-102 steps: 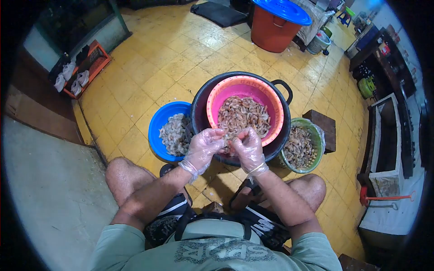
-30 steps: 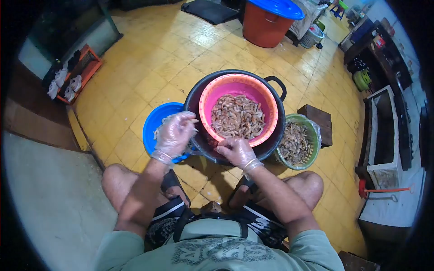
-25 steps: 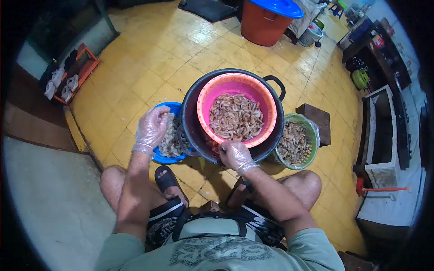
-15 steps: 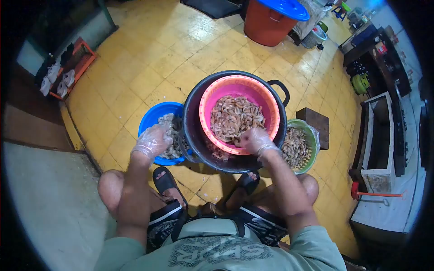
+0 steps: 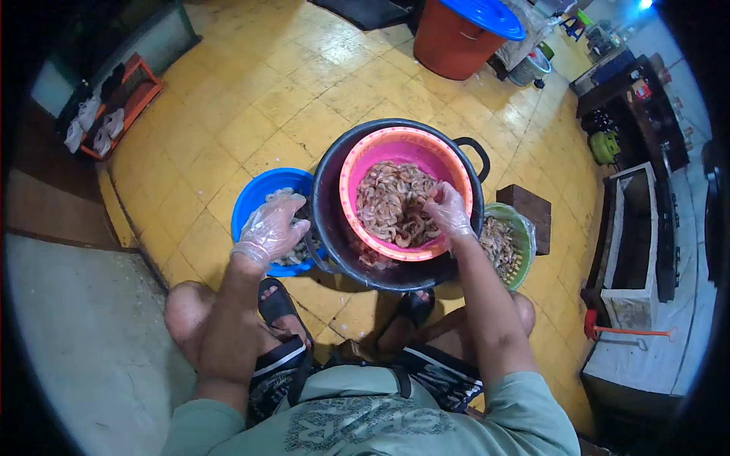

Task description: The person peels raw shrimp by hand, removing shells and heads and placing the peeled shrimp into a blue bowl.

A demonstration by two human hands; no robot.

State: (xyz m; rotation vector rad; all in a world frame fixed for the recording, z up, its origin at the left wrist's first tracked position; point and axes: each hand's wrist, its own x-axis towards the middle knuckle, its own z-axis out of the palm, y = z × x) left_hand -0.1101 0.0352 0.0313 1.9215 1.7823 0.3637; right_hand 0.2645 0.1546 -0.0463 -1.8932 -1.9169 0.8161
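My left hand [image 5: 275, 226], in a clear plastic glove, hovers over the blue basin [image 5: 242, 213], which holds grey peeled-looking shrimp [image 5: 287, 196]. Its fingers are loosely curved and apart, with nothing visible in them. At the right side of the pink basket [image 5: 348, 178] is my right hand [image 5: 447, 211], also gloved. Its fingertips are pressed together over the heap of brownish shrimp [image 5: 391, 194]; what they hold is too small to make out. The basket rests inside a large black tub [image 5: 327, 216], with more shrimp [image 5: 372, 257] below it.
A green basket [image 5: 523, 247] of shrimp stands right of the tub, beside a dark wooden block [image 5: 528, 213]. Farther off is a red bin [image 5: 456, 45] with a blue lid [image 5: 487, 17]. A shoe rack [image 5: 125, 114] stands far left, a counter [image 5: 639, 357] far right.
My left hand has risen slightly and shifted right over the blue basin. My right hand has moved from the pink basket's near edge up to its right side.
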